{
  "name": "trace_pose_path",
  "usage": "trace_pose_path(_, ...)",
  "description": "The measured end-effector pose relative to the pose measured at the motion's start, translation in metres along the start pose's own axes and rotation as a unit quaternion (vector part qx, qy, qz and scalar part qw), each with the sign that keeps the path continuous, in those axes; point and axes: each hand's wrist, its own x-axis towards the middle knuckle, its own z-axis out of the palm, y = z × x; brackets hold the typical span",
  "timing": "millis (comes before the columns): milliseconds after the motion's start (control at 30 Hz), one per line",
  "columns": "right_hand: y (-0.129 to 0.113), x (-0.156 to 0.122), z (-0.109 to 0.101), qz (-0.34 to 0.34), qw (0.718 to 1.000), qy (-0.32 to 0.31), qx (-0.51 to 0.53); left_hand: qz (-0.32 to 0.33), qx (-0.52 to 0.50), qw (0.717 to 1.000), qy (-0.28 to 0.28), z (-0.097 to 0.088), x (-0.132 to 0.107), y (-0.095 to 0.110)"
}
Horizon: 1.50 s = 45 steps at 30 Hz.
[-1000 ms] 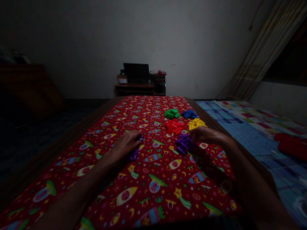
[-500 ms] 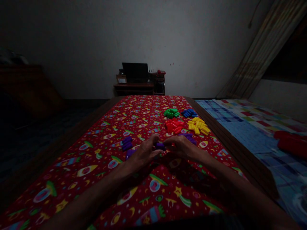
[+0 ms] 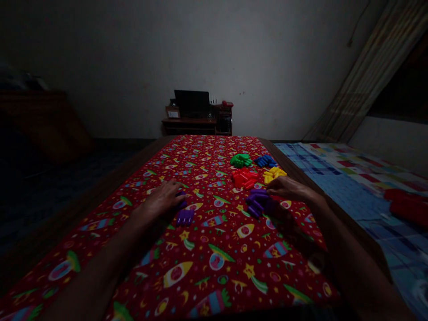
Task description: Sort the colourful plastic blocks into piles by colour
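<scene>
My left hand (image 3: 165, 195) lies low over a row of short, tube-like purple plastic pieces (image 3: 182, 203), partly covering them. Its fingers are curled closed on a purple piece at the row's edge. Just nearer stands a tidy group of purple pieces (image 3: 185, 217), side by side. On the right, my right hand (image 3: 287, 188) reaches over a loose purple pile (image 3: 257, 203), fingertips pinched together at its far edge. Whether a piece is between those fingertips is hidden. Yellow pieces (image 3: 273, 174) lie right behind this hand, partly covered by it.
Beyond the purple pile are heaps of red pieces (image 3: 244, 178), green pieces (image 3: 240, 160) and blue pieces (image 3: 265, 161). All rest on a red patterned cloth (image 3: 217, 249). At the far wall a dark monitor (image 3: 192, 103) stands on a small desk. A checked mat (image 3: 321, 178) lies to the right.
My hands, together around a purple piece at the middle, have parted. The left moved left to the purple row; the right moved right to the loose purple pile.
</scene>
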Motion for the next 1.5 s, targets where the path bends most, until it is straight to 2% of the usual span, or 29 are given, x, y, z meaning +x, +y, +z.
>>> trace_pose_path(100,0.002,-0.002,-0.001,0.010,1.000,0.004,-0.017,-0.007,-0.024,0.999,-0.041,0.003,0.003,-0.007)
trace_pose_path(167,-0.003,-0.002,-0.001,0.012,0.998,0.050,-0.024,-0.004,-0.044,0.998,-0.040,0.001,0.006,-0.001)
trace_pose_path(300,-0.024,0.001,0.007,-0.018,0.983,0.185,0.010,-0.028,-0.083,0.996,-0.002,-0.006,0.014,0.023)
trace_pose_path(367,-0.039,0.003,0.016,-0.054,0.974,0.218,0.042,-0.030,-0.135,0.990,0.041,-0.008,0.015,0.040)
trace_pose_path(433,-0.054,0.004,0.029,-0.099,0.968,0.222,0.066,-0.010,-0.198,0.978,0.070,-0.006,0.012,0.061)
trace_pose_path(567,-0.078,0.005,0.057,-0.179,0.960,0.201,0.079,0.085,-0.273,0.956,0.069,0.008,-0.006,0.106)
trace_pose_path(667,-0.088,0.005,0.071,-0.205,0.961,0.169,0.077,0.148,-0.290,0.943,0.065,0.018,-0.020,0.133)
trace_pose_path(733,-0.091,0.005,0.074,-0.205,0.964,0.149,0.085,0.162,-0.289,0.942,0.061,0.020,-0.026,0.142)
trace_pose_path(833,-0.088,0.005,0.067,-0.181,0.969,0.149,0.084,0.164,-0.265,0.949,0.041,0.014,-0.026,0.133)
trace_pose_path(933,-0.074,0.005,0.051,-0.138,0.974,0.171,0.054,0.155,-0.189,0.970,0.015,0.003,-0.020,0.097)
trace_pose_path(967,-0.068,0.005,0.045,-0.127,0.975,0.177,0.035,0.135,-0.153,0.979,0.015,0.000,-0.018,0.081)
trace_pose_path(1067,-0.047,0.002,0.028,-0.107,0.978,0.175,-0.041,0.062,-0.057,0.995,-0.054,-0.010,-0.011,0.038)
trace_pose_path(1167,-0.033,-0.002,0.017,-0.066,0.984,0.139,-0.086,0.007,-0.006,0.993,-0.121,-0.017,-0.005,0.018)
trace_pose_path(1267,-0.027,-0.003,0.014,-0.015,0.991,0.109,-0.079,-0.007,-0.017,0.984,-0.179,-0.021,0.000,0.022)
trace_pose_path(1333,-0.027,-0.002,0.014,-0.008,0.991,0.120,-0.063,-0.019,-0.048,0.983,-0.179,-0.023,0.004,0.030)
trace_pose_path(1433,-0.032,0.000,0.016,-0.048,0.985,0.164,-0.031,-0.063,-0.117,0.987,-0.086,-0.024,0.008,0.047)
trace_pose_path(1500,-0.041,0.002,0.021,-0.087,0.977,0.197,0.001,-0.078,-0.215,0.973,-0.022,-0.022,0.008,0.061)
